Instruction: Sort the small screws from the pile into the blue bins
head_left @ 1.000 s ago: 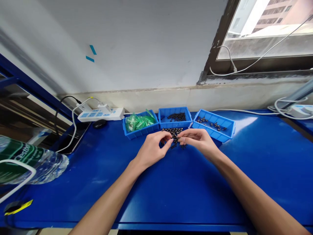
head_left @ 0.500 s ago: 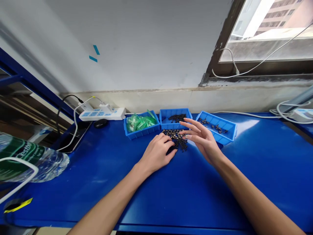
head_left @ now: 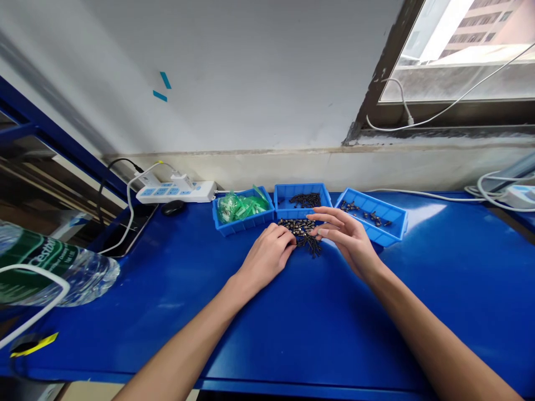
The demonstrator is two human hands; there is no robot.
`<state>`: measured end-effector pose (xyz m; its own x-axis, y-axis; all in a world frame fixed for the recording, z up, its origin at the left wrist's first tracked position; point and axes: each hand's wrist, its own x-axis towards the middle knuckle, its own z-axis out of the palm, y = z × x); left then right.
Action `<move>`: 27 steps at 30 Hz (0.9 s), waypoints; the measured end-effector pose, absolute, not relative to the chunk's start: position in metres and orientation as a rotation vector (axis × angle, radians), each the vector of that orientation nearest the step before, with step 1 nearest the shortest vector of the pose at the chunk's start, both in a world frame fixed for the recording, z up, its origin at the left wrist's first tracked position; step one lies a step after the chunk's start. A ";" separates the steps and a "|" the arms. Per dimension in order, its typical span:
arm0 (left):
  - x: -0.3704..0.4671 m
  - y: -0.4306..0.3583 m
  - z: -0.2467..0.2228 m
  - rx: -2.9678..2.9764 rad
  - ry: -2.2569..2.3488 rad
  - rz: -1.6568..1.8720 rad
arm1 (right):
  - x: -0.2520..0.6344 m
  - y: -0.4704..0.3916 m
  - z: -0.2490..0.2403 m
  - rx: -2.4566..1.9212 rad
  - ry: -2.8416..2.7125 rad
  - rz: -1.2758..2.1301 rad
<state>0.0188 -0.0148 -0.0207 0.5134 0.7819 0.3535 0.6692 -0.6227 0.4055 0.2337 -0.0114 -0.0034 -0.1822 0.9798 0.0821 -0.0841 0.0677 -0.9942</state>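
A pile of small dark screw-like parts (head_left: 297, 225) lies on the blue table, some with shiny brownish ends, with thin black screws (head_left: 310, 246) fanned along its near side. My left hand (head_left: 271, 248) rests at the pile's left edge. Its fingers are curled, with thumb and forefinger drawn together; whatever is between the tips is hidden. Over the pile's right side is my right hand (head_left: 346, 236), its fingers stretched and apart, thumb and fingertips close to the parts. No held part shows in it.
Behind the pile stand a blue bin (head_left: 244, 224) of green bags, a middle bin (head_left: 281, 212) with black screws and a right bin (head_left: 395, 219) with scattered dark parts. A power strip (head_left: 204, 192), black mouse (head_left: 173, 208) and large water bottle (head_left: 90, 278) are at left.
My left thumb has drawn in toward the forefinger at the pile. The right hand's fingers have lowered slightly toward the parts. The view has shifted a little.
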 end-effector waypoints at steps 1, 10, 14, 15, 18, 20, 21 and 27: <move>0.019 -0.015 -0.021 2.528 1.232 0.791 | 0.234 -0.011 -0.003 -1.007 -1.337 1.307; 0.019 -0.016 -0.013 2.188 1.138 1.140 | 0.222 -0.014 -0.006 -1.081 -1.676 1.090; 0.023 -0.020 -0.008 2.008 1.175 1.244 | 0.220 -0.015 -0.007 -1.065 -1.605 1.208; 0.024 -0.021 -0.007 1.966 1.176 1.271 | 0.220 -0.015 -0.006 -1.060 -1.568 1.254; 0.025 -0.022 -0.004 1.902 1.152 1.298 | 0.221 -0.014 -0.004 -1.025 -1.483 1.403; 0.023 -0.021 -0.003 1.926 1.138 1.270 | 0.222 -0.014 -0.002 -1.022 -1.452 1.443; 0.022 -0.020 -0.002 1.963 1.137 1.239 | 0.222 -0.013 -0.001 -1.028 -1.446 1.443; 0.011 -0.014 -0.005 2.526 1.194 0.777 | 0.220 -0.007 -0.002 -1.009 -1.320 1.353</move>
<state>0.0110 -0.0138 -0.0052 0.5244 0.7709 0.3615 0.6428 -0.6369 0.4257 0.2198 -0.0073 -0.0019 -0.1992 0.9781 0.0599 -0.0844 0.0438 -0.9955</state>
